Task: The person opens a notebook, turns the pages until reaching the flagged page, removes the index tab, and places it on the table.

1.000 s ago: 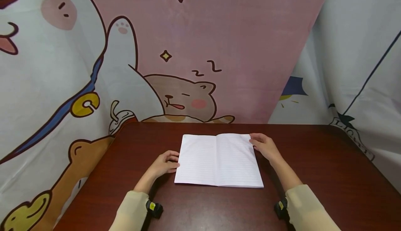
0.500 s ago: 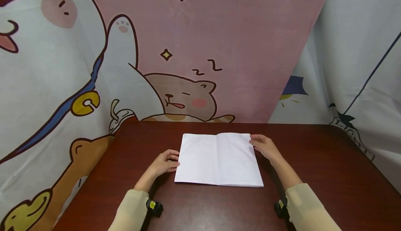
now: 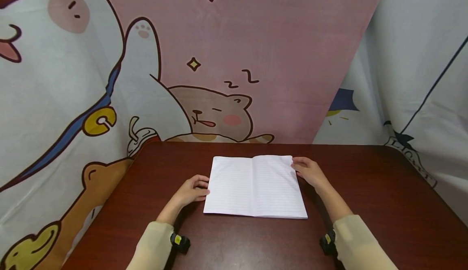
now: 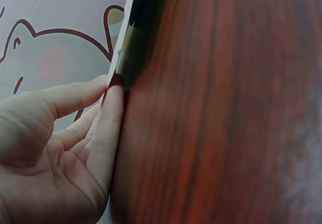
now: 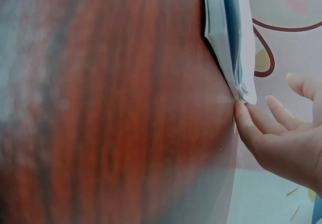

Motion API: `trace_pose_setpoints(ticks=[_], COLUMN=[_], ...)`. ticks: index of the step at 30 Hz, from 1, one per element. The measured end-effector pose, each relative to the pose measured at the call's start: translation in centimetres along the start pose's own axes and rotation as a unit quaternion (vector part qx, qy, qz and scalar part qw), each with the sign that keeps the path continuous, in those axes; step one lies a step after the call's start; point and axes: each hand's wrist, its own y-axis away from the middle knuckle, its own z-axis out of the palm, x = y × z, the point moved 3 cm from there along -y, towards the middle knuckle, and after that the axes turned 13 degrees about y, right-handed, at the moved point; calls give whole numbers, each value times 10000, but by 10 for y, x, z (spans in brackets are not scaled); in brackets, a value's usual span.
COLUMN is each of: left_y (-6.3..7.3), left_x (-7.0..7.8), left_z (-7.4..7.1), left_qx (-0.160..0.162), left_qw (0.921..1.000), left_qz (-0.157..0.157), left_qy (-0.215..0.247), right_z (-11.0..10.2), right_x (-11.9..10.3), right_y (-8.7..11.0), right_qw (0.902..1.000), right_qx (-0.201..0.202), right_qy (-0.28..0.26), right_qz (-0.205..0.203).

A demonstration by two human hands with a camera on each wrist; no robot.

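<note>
An open notebook with lined, blank white pages lies flat on the table in the head view. My left hand is at its left edge. In the left wrist view, the thumb and a finger of that hand pinch the thin edge. At the upper right corner is my right hand. The right wrist view shows one fingertip touching the notebook's corner, where the pages fan slightly apart. The thumb of the right hand stands away from the paper.
Beneath the notebook is a dark reddish-brown wooden table. Behind it hangs a pink and white cloth printed with cartoon animals. Each wrist carries a small black camera, one being the left camera.
</note>
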Motion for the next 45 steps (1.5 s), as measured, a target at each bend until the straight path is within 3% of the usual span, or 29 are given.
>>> trace_pose_setpoints(ticks=[20, 35, 45], left_y=[3, 1, 1], left_x=[2, -1, 1], left_z=[1, -1, 0], left_qx=[-34, -28, -40], left_qw=[10000, 10000, 10000], left_qz=[10, 7, -4], left_qy=[-26, -6, -5], right_z=[0, -5, -5], right_x=[2, -1, 1], right_y=[3, 3, 1], right_qw=[9992, 9978, 9964], right_qx=[100, 544, 564], right_qy=[-379, -372, -619], right_qz=[122, -61, -109])
